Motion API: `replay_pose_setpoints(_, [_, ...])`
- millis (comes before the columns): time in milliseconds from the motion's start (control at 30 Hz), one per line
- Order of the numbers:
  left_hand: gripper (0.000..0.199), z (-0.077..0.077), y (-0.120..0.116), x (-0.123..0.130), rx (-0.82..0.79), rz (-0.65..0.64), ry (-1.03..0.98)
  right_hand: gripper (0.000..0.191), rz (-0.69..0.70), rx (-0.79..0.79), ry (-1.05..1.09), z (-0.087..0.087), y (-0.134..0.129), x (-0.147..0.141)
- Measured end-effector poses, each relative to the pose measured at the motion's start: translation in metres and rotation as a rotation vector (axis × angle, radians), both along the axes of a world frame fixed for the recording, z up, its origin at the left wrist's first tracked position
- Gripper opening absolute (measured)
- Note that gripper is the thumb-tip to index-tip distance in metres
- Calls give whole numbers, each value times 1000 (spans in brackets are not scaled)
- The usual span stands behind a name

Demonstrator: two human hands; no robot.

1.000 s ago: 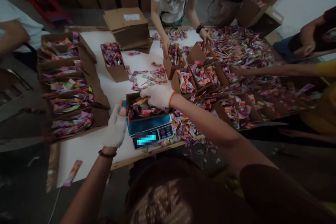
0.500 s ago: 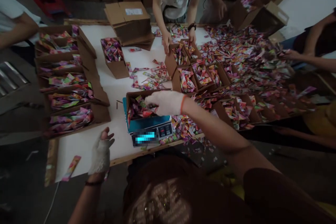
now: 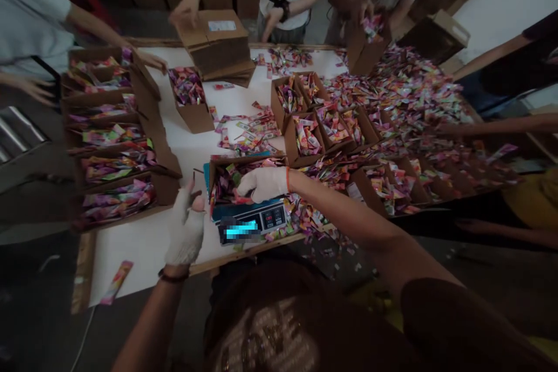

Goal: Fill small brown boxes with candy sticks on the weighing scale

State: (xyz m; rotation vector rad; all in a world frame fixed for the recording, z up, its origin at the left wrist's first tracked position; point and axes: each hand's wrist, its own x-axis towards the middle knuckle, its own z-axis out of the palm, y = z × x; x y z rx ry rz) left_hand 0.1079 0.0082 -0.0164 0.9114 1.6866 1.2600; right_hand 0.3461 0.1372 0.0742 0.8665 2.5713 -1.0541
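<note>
A cardboard box point(image 3: 248, 158) full of small colourful packets point(image 3: 224, 180) rests on a blue-topped digital scale point(image 3: 272, 218). My right hand point(image 3: 268, 184), in a white glove, is over the box's front side. Its fingers are curled down at the packets; whatever they grip is hidden. Left of the scale, my left hand point(image 3: 187, 224) is raised above the white table point(image 3: 131, 244). It wears a glove with bare fingertips, its fingers are apart and it holds nothing.
Filled boxes point(image 3: 117, 197) line the table's left side. One filled box point(image 3: 192, 116) stands near a stack of flat cartons point(image 3: 218, 43). More filled boxes point(image 3: 305, 133) and a heap of packets point(image 3: 414, 87) lie to the right. Several co-workers' hands reach around the table.
My left hand has moved up and right, closer to the scale. My right hand has shifted slightly left and down at the box. The co-worker opposite has let go of the boxes and reaches toward the cartons.
</note>
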Motion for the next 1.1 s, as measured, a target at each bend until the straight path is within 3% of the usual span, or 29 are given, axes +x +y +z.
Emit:
replay_pose_setpoints(133, [80,14,19,6,94,-84,36,25,-89,15,41,29,-1,11])
replay_pose_setpoints(267, [82,8,22,-8,56,54,-71,30,-328,80,282,59,19,38])
replay_pose_setpoints(400, [72,-8,4,-30,-29,176,-108,50,-667,329,400,72,35,59])
replay_pose_setpoints(500, [59,-19,-21,-48,-124,221,-128,59,-776,405,319,71,24,72])
replay_pose_setpoints(633, [38,-30,-49,-69,-321,330,-224,44,-632,269,185,56,-11,85])
replay_pose_setpoints(733, [35,-26,-49,-74,-343,356,-240,48,-473,220,103,39,-25,82])
replay_pose_setpoints(967, [60,16,9,-42,-126,235,-117,52,-45,240,-191,13,-10,26])
replay_pose_setpoints(1100, [76,46,24,-19,-70,-27,88,36,-22,183,-296,15,-8,9])
